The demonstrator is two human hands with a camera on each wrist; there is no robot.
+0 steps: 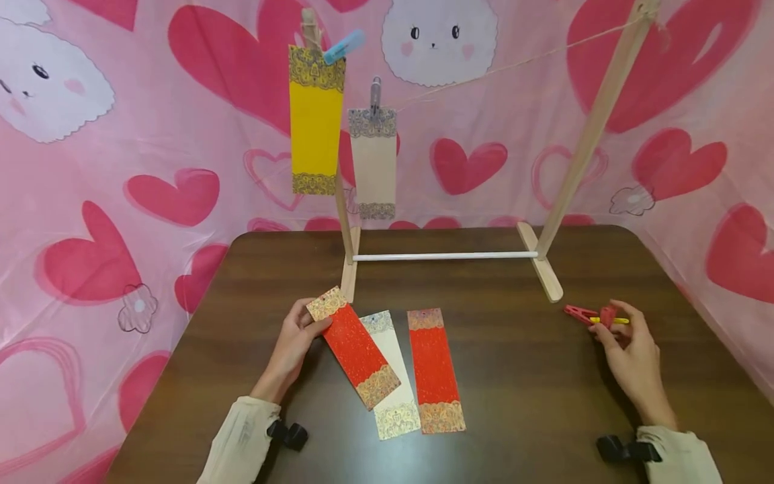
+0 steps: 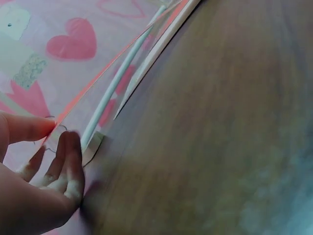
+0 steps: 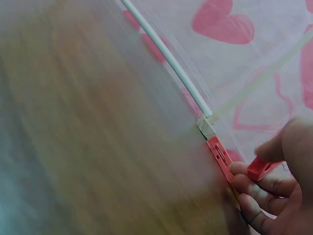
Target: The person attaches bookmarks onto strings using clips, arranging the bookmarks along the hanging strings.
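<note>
Plainly, the relation that seems to matter most is how the gold-banded red card (image 1: 363, 349) lies from the bare stretch of string (image 1: 568, 48): on a dial laid over the head view, the string runs high up at about one o'clock from it. The card slants, its long axis going from eleven to five, with the eleven-o'clock end pinched by the left hand (image 1: 293, 349), thumb across the face. Its five-o'clock end overlaps a white card (image 1: 398, 413); whether the two touch, I cannot tell. A second red card (image 1: 437, 366) lies flat on the wood-grain table (image 1: 520, 403) just past three.

The hands are well apart. The right hand (image 1: 635, 356), at three o'clock from the left, pinches a red clothespin (image 1: 608, 316) between thumb and finger; a second red clothespin (image 1: 578, 313) shows just off its fingertips at nine, with a yellow clip (image 1: 621, 320) beside them, and I cannot tell whether either is gripped. So the left hand is the nearer to the card, while the string's bare part stands at eleven from the right hand. At twelve from the held card hangs a beige card (image 1: 373, 168), clipped at its top.
</note>
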